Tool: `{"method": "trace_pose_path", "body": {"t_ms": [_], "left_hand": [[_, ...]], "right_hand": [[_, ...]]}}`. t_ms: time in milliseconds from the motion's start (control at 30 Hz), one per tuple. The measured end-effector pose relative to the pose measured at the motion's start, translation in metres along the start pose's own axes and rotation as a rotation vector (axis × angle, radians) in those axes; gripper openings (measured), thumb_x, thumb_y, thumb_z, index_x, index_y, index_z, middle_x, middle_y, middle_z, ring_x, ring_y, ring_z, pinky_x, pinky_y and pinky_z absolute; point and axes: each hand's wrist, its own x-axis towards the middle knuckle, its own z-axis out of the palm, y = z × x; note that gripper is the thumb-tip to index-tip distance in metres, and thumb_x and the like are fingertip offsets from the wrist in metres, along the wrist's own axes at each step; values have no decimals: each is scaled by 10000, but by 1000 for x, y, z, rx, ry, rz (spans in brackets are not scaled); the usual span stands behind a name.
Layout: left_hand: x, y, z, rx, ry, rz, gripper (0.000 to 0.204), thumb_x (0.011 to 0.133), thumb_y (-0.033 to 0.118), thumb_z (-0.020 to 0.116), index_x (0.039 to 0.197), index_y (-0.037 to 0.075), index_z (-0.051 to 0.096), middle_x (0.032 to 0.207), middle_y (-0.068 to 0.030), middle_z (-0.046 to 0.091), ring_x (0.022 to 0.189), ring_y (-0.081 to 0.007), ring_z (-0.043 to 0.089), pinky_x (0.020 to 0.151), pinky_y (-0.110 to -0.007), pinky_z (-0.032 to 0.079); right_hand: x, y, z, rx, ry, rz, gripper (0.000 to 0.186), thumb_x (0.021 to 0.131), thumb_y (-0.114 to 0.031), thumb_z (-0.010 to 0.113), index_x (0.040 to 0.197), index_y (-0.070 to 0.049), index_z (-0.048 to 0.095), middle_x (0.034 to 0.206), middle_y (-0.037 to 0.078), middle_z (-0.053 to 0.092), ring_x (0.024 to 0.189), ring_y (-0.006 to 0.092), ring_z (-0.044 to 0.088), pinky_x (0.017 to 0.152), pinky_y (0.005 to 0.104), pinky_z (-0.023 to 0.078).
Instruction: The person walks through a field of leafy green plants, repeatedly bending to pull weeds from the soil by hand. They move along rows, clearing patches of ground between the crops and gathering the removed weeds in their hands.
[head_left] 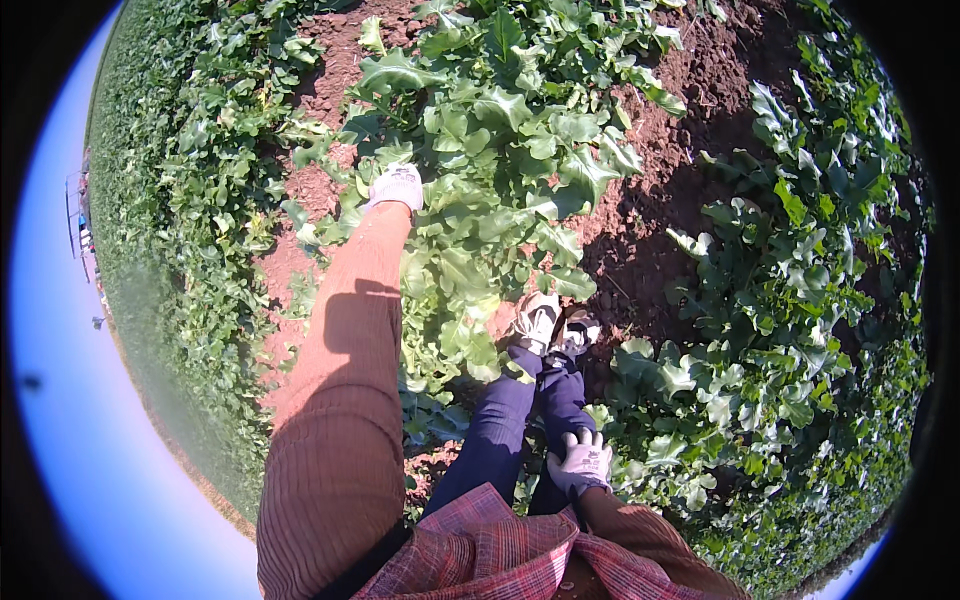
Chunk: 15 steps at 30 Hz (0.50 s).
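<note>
Many leaves [490,135] crowd left hand [397,187], grip unclear | right hand [582,464] spread on leg [564,398] | soil [632,255] alongside

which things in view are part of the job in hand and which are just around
Seemingly in the job:
gloved left hand
leafy plants around that hand

Seemingly just around:
reddish soil
plant row at left
plant row at right
</note>
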Motion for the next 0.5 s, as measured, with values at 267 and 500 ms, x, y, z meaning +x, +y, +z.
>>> {"method": "trace_pose_path", "body": {"t_ms": [267, 500], "left_hand": [[36, -9, 1, -37, -84, 60, 390, 875, 322, 676, 1160, 64, 741, 1184, -173, 723, 1085, -358, 705, 903, -476, 570], [20, -18, -11, -172, 53, 43, 383, 892, 376, 633, 1069, 59, 754, 1124, -216, 720, 1074, -373, 693, 907, -454, 549]], "right_hand": [[5, -7, 0, -23, 24, 18, 625, 843, -500, 624, 1363, -155, 582, 1442, 190, 495, 1371, 401, 405, 1112, 557, 328], [6, -12, -1, 4, -30, 26, 635, 873, -522, 608, 1377, -138, 563, 1500, 170, 441, 1393, 387, 376, 1109, 597, 318]]}}
